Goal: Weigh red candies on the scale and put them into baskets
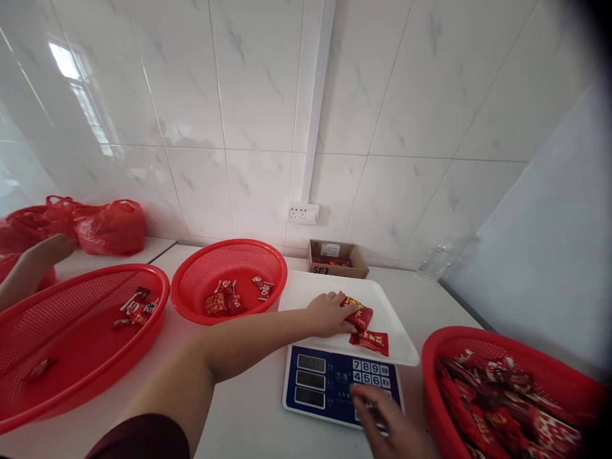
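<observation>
My left hand (331,313) reaches over the white weighing tray (306,290) with its fingers curled round the edge of a red snack packet (359,315). Another red packet (375,342) lies on the tray just below that one. Over the lower right of the blue scale's keypad (342,403) is my right hand (389,424), bent and blurred, so whether its fingers hold anything cannot be made out. The scale's displays (310,380) look dark.
Red baskets with wrapped snacks stand left (160,280), centre-left (282,274) and right (437,344). By the wall are a cardboard box (337,271) and a clear plastic container (435,262). Another person's hand (50,250) is near red plastic bags (112,229).
</observation>
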A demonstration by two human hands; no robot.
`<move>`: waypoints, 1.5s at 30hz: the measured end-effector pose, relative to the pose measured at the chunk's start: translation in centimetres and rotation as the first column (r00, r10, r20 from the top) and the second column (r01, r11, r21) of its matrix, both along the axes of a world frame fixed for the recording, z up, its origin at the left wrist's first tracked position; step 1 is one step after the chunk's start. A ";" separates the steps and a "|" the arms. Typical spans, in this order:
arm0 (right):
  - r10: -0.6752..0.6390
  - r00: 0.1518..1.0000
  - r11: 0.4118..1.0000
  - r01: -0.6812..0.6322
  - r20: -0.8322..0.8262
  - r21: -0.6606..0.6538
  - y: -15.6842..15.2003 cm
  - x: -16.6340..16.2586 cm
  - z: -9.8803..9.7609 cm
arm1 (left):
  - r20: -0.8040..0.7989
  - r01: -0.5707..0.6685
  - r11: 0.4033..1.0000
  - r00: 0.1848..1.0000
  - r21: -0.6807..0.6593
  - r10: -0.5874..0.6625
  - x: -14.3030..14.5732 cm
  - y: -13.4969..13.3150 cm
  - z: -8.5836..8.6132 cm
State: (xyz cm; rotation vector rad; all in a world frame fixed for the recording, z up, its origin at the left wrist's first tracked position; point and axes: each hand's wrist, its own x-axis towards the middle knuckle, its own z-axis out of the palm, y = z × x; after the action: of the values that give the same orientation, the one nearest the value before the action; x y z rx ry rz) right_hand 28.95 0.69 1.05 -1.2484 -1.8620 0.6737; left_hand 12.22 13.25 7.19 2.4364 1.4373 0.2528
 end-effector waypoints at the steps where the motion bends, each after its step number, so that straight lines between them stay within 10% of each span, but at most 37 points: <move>1: -0.042 0.998 0.998 0.040 0.051 0.045 1.2 0.4 1.1 | 0.014 -0.009 1.000 1.000 0.007 0.009 0.0 0.1 -0.2; 5: -0.178 0.965 0.964 0.132 0.191 0.230 5.4 0.7 3.9 | 0.117 -0.064 0.998 0.991 -0.018 0.066 0.1 0.1 -1.0; 11: -0.108 0.878 0.994 0.088 0.467 0.064 8.0 -0.3 3.9 | 0.446 -0.181 0.970 0.863 -0.163 0.236 -1.1 -0.5 -0.5; 19: -0.105 0.835 0.994 0.072 0.540 0.081 9.8 -0.4 3.8 | 0.769 0.024 0.800 0.292 -0.600 0.568 -3.0 -3.0 0.9; 25: -0.131 0.984 0.991 0.132 0.119 -0.001 8.5 -0.4 5.8 | 0.725 0.290 0.693 0.006 -0.660 0.688 -4.5 -6.0 0.4; 30: -0.102 0.983 0.994 0.096 -0.155 -0.042 6.5 -3.0 7.4 | 0.721 0.438 0.643 0.018 -0.628 0.692 -3.7 -8.4 0.2; 33: -0.002 0.996 0.989 0.015 -0.092 0.146 5.5 -5.3 6.8 | 0.765 0.430 0.680 0.040 -0.594 0.643 -2.6 -9.6 0.3; 37: 0.078 0.997 0.946 -0.069 -0.016 0.317 4.2 -6.1 6.1 | 0.762 0.228 0.736 0.045 -0.637 0.645 -2.8 -10.1 1.1; 45: -0.042 0.986 0.992 0.061 -0.163 0.111 3.0 0.6 3.4 | 0.682 -0.287 0.652 -0.007 -0.702 0.731 -12.9 -4.8 4.0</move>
State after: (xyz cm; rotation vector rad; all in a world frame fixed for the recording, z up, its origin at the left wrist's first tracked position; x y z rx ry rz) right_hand 29.53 3.72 4.49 -1.1302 -1.7060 0.6111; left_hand -0.63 8.43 11.16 0.7382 1.3943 1.2799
